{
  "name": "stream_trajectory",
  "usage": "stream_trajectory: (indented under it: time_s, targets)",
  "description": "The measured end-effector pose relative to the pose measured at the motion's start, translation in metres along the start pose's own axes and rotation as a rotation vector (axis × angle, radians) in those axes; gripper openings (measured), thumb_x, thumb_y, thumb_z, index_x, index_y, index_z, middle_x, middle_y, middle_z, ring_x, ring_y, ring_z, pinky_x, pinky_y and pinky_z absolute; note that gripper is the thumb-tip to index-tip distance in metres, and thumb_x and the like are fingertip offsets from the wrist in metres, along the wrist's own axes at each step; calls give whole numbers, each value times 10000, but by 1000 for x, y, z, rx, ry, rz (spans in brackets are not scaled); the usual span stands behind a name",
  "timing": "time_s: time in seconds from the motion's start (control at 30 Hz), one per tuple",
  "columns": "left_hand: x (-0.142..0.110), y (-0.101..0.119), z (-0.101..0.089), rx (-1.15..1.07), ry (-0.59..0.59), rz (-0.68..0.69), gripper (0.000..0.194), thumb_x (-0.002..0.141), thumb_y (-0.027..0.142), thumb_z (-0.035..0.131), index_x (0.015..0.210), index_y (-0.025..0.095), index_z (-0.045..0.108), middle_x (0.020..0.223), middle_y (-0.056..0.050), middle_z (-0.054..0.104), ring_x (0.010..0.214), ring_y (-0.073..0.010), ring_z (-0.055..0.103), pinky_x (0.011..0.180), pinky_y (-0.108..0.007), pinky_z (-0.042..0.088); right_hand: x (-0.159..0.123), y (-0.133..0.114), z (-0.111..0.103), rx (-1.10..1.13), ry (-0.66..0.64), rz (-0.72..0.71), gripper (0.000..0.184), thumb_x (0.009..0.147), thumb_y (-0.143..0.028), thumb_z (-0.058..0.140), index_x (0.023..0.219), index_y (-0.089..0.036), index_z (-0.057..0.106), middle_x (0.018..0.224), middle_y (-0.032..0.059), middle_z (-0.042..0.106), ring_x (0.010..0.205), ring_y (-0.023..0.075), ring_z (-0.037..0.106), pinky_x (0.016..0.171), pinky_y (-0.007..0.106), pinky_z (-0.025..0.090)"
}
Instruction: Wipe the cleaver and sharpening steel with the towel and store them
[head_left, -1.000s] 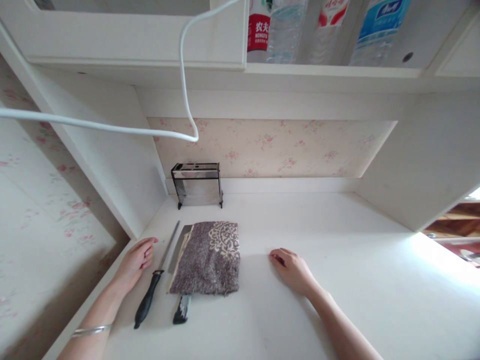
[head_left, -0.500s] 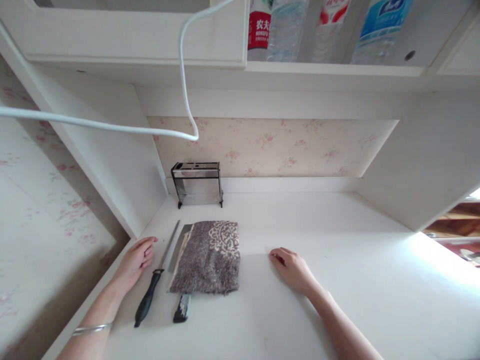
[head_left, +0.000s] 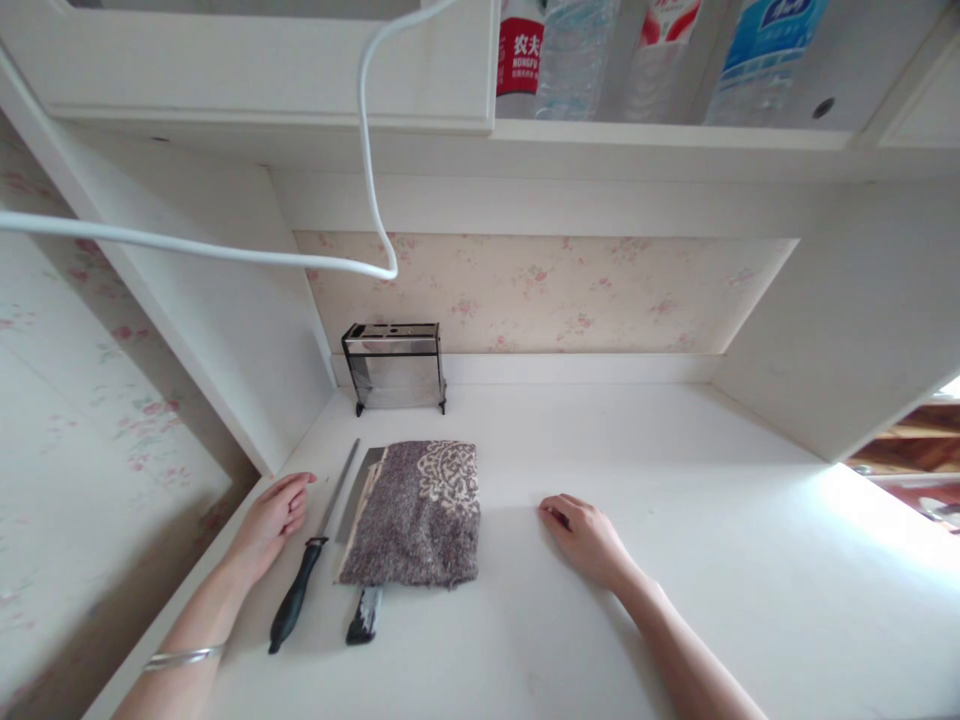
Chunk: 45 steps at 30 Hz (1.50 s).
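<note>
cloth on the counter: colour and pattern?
The cloth is mottled grey-brown, with a cream lacy motif at its far right corner; best in head view.

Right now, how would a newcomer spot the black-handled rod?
On the white counter, find the patterned brown cloth. Between it and the left hand lies the black-handled rod. Unlike the flat tool partly under the cloth, it's slim and fully uncovered.

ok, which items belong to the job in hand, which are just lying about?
Likely the job's, between left hand and right hand:
black-handled rod
folded cloth
partly covered knife

Likely just lying about:
slotted stand
overhead bottles
white cable
</note>
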<state>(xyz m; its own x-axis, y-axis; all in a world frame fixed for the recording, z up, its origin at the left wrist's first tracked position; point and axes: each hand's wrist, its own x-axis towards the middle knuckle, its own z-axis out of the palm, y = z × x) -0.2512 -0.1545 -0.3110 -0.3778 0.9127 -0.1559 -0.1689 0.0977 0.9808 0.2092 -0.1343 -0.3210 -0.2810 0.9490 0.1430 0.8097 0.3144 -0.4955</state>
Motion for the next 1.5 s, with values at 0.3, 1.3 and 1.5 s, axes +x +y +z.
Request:
stream_trajectory:
  time_s: [0.3, 1.3, 1.5]
  targets:
    - [-2, 0, -1, -2, -4, 6, 275, 678, 369, 687, 841, 162, 607, 527, 86, 326, 407, -36, 273, 348, -158, 193, -1, 0, -1, 5, 4, 1, 292, 899, -358, 368, 942, -260, 639, 893, 22, 656, 793, 171, 592, 710, 262, 409]
    - [-1, -1, 0, 6, -9, 8, 274, 692, 388, 688, 828, 165, 605, 523, 86, 319, 401, -35, 262, 343, -157, 183, 0, 1, 0, 9, 6, -10, 298, 898, -362, 359, 943, -263, 636, 892, 19, 656, 794, 169, 593, 700, 262, 407]
    - [-1, 1, 3, 12, -6, 1, 279, 684, 390, 687, 824, 163, 604, 520, 89, 316, 397, -33, 253, 343, -158, 180, 1, 2, 1, 0, 5, -7, 288, 895, -364, 371, 936, -262, 637, 892, 16, 656, 802, 169, 595, 707, 263, 406]
